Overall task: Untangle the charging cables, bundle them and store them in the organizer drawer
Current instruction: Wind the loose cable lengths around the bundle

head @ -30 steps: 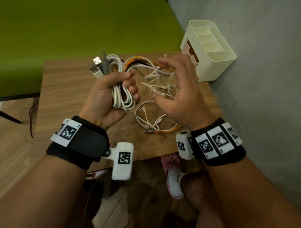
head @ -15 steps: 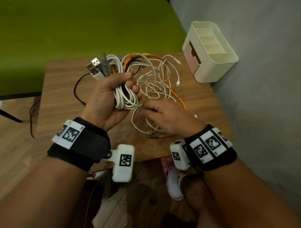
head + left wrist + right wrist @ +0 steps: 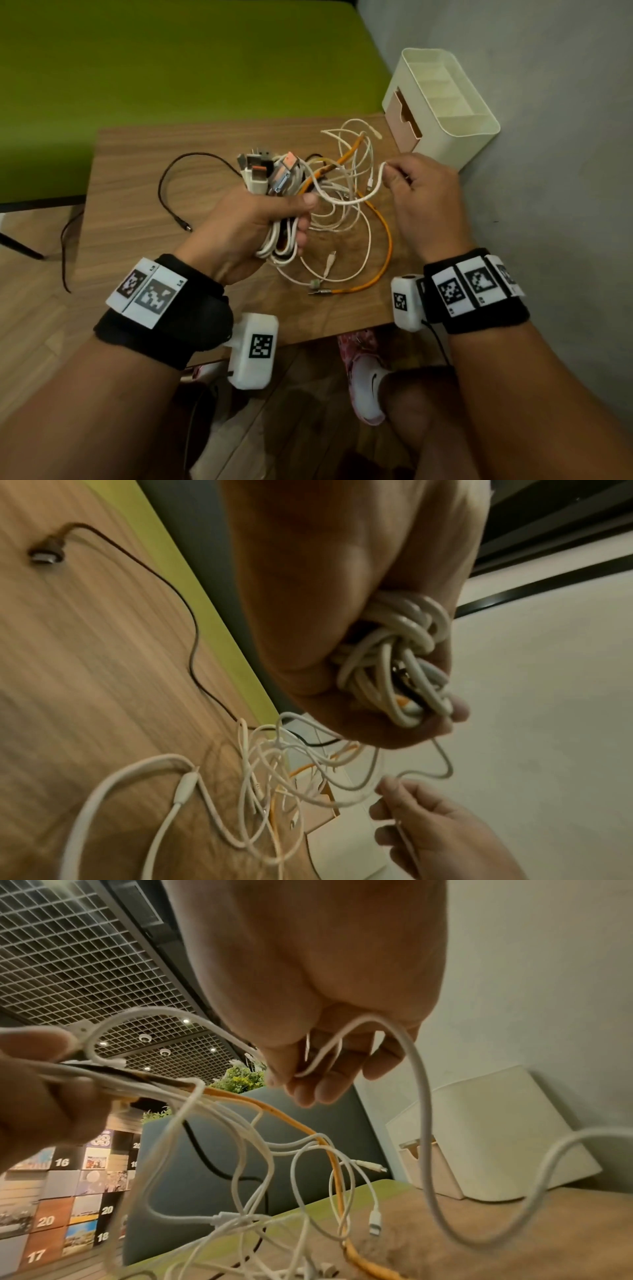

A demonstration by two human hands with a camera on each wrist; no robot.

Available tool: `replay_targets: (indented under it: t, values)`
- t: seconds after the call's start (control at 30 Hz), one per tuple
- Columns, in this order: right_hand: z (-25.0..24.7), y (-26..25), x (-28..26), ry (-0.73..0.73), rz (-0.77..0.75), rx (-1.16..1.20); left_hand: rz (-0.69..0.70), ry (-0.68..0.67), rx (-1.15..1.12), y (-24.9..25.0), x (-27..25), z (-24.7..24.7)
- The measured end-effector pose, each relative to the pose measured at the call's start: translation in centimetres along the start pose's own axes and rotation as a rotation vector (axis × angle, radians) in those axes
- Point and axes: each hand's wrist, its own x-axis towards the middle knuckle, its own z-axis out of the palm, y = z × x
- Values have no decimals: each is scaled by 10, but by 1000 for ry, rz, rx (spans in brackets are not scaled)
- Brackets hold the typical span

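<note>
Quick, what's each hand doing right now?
Left hand: grips the cable bundle.
Right hand: pinches a white cable.

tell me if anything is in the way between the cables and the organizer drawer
No object stands on the table between them. The snag is the cables themselves: the white cable pinched by the right hand still loops through the loose tangle, and the drawer looks shut.
</note>
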Motion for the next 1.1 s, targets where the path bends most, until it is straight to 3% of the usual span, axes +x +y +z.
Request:
replay_targets:
  t: [0.13, 0.2, 0.33, 0.47, 0.57, 0.7, 0.83, 0.9, 1.0, 1.1]
  values:
    - [-2, 9, 1, -141, 62, -34, 4, 13, 15, 1, 2, -5]
    - [-4, -2, -3, -242, 13, 27, 12, 28, 53, 0, 3, -5]
    - [-6, -44, -10, -292, -163, 229, 4, 22, 89, -1, 5, 0]
    - [1, -64, -19, -517, -173, 118, 6, -61, 82, 0, 1, 5]
    - [5, -53, -11, -382, -183, 54, 20, -120, 80, 2, -3, 6]
    - [3, -44, -7, -245, -128, 147, 41, -118, -25, 4, -3, 7]
    - [1, -51, -7, -253, -34, 165, 92, -96, -151, 2, -3, 12]
    - [0, -53, -8, -309, 30, 282, 122, -85, -186, 3, -3, 13]
    - [-3, -55, -13, -403, 115, 478, 174, -71, -97, 5, -2, 10]
    - [-7, -58, -13, -402, 128, 521, 182, -71, -28, 5, -2, 6]
